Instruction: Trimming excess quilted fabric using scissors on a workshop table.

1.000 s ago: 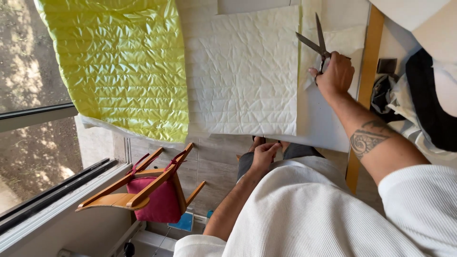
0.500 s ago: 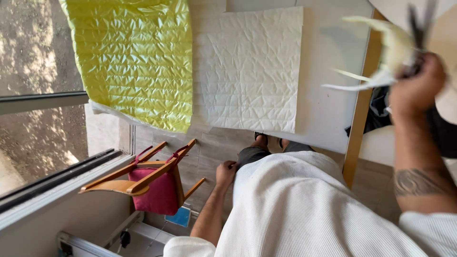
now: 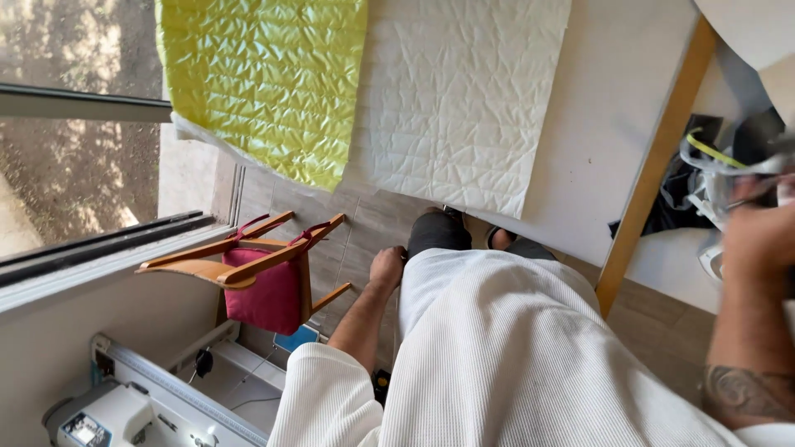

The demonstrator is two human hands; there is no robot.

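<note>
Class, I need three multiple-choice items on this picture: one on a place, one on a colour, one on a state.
1. Where is the wooden chair?
A. On the table
B. On the floor beside the window
C. Beside the right hand

2. What colour is the quilted sheet lying beside the white quilted sheet?
A. Blue
B. Red
C. Yellow-green

3. How is the left hand?
A. Hanging empty
B. Gripping scissors
C. Flat on the table

Answers: B, it stands on the floor below the window; C, its surface is bright yellow-green; A, it hangs by the leg, holding nothing.

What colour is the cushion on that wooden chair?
Deep pink-red; the cushion on the wooden chair shows in the head view.
</note>
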